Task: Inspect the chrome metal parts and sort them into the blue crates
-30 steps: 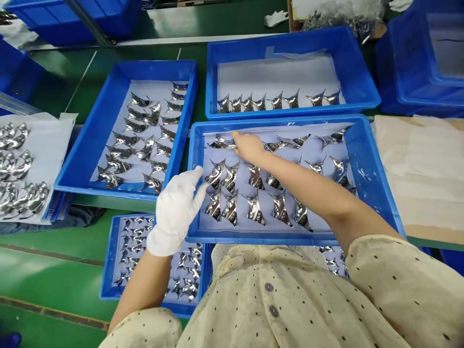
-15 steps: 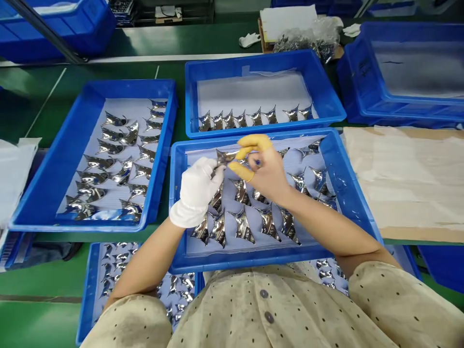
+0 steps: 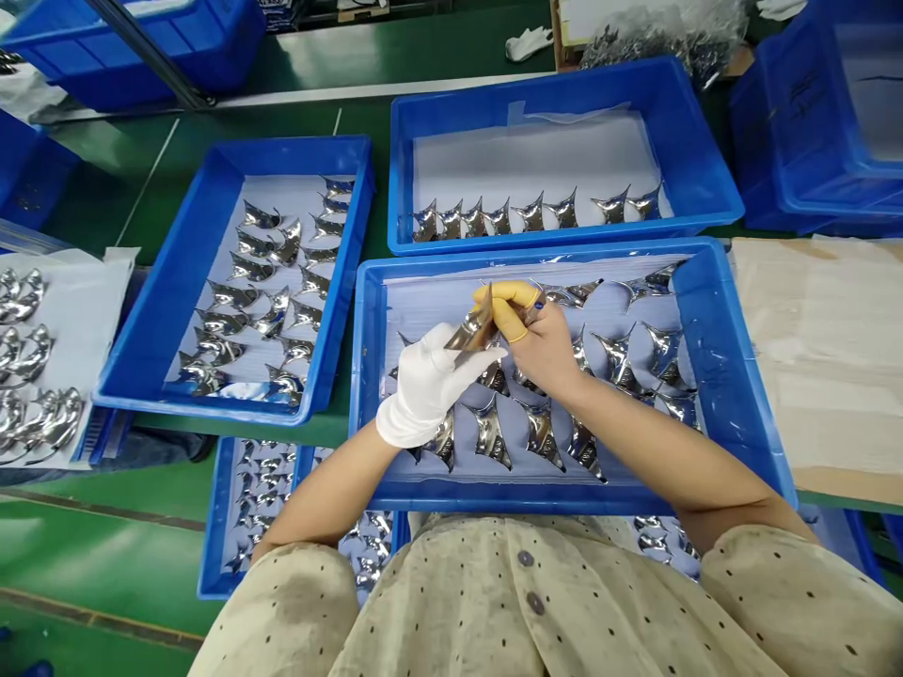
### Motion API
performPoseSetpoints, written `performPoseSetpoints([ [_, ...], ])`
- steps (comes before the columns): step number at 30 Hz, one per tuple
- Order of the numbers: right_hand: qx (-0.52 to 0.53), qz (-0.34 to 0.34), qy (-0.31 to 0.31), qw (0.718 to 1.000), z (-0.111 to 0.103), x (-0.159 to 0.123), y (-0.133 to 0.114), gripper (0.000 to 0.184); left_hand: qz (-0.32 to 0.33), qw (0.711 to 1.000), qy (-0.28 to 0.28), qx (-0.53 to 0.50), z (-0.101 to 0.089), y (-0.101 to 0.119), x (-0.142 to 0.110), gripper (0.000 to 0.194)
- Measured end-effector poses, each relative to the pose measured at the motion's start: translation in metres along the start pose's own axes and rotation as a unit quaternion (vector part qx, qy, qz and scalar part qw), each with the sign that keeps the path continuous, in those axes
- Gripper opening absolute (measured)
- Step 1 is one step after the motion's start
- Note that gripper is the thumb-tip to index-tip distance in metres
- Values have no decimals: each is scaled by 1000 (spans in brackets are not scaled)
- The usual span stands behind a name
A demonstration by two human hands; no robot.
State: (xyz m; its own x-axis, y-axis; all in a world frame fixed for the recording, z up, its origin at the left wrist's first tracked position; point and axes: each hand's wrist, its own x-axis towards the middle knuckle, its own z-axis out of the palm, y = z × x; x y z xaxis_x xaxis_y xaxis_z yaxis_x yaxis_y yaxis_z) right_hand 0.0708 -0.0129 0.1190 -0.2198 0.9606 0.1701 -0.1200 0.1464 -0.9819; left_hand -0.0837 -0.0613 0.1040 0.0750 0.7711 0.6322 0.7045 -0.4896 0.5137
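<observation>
- Left hand [image 3: 427,384], in a white glove: thumb and fingers closed on 1 shiny metal piece [image 3: 472,327], pinched near its lower end.
- The held piece: tilted, pointed tip up, raised over the near blue tray [image 3: 564,496], in front of the wearer's body.
- Right hand [image 3: 546,346]: bare, yellow covers on 2 digits, these bent with tips at the piece's right side. Cannot tell if they pinch it. Small dark blue spot by the knuckles, too small to identify.
- Near tray: pale liner, curved, pointed metal pieces in rough rows; hands and forearms hide some.
- Far blue tray [image 3: 705,179], just beyond the near tray: 1 row of 8 similar pieces along its near side, bare white liner behind.
- Left blue tray [image 3: 166,259]: similar pieces in uneven columns on white liner.
- Far left: white sheet [image 3: 91,301] with more shiny pieces, cut off by the view's edge.
- Right of near tray: pale paper sheets [image 3: 832,348] on the bench.
- Lower down, left: blue tray [image 3: 212,545] of smaller-looking shiny pieces.
- Top: white glove [image 3: 529,43] beside a clear plastic bag [image 3: 635,33].
</observation>
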Motion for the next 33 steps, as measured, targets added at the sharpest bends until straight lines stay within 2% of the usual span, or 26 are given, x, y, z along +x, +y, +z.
performPoseSetpoints([
  [4, -3, 15, -17, 1000, 2, -2, 2, 47, 8, 999, -13, 40, 1, -2, 0, 32],
  [8, -2, 18, -28, 999, 2, 0, 3, 47, 35, 998, 6, 53, 2, -3, -1, 32],
  [12, -9, 19, -24, 999, 1, -1, 4, 49, 22, 997, -9, 78, 1, -4, -3, 38],
  [18, -8, 23, -28, 999, 2, -2, 5, 48, 49, 998, 20, 25, 2, -4, 0, 26],
  [21, -40, 0, -22, 999, 1, -1, 6, 44, 46, 998, 40, -7, 2, -6, 2, 30],
  [23, -78, -17, -17, 997, -2, -1, 6, 38, 7, 998, 40, -43, 1, -7, 3, 33],
  [25, -115, -46, -28, 992, -6, -1, 4, 30, -77, 990, 17, -120, -3, -8, 5, 31],
  [27, -140, -85, -52, 985, -10, -2, 2, 25, -179, 959, -13, -220, -9, -9, 8, 31],
  [29, -135, -107, -66, 983, -13, -3, 0, 21, -263, 916, -29, -303, -13, -8, 11, 35],
  [31, -112, -94, -70, 987, -16, -4, -2, 28, -311, 885, -39, -346, -16, -8, 13, 40],
  [33, -93, -70, -81, 990, -17, -3, -5, 42, -328, 872, -48, -360, -17, -7, 14, 41],
])
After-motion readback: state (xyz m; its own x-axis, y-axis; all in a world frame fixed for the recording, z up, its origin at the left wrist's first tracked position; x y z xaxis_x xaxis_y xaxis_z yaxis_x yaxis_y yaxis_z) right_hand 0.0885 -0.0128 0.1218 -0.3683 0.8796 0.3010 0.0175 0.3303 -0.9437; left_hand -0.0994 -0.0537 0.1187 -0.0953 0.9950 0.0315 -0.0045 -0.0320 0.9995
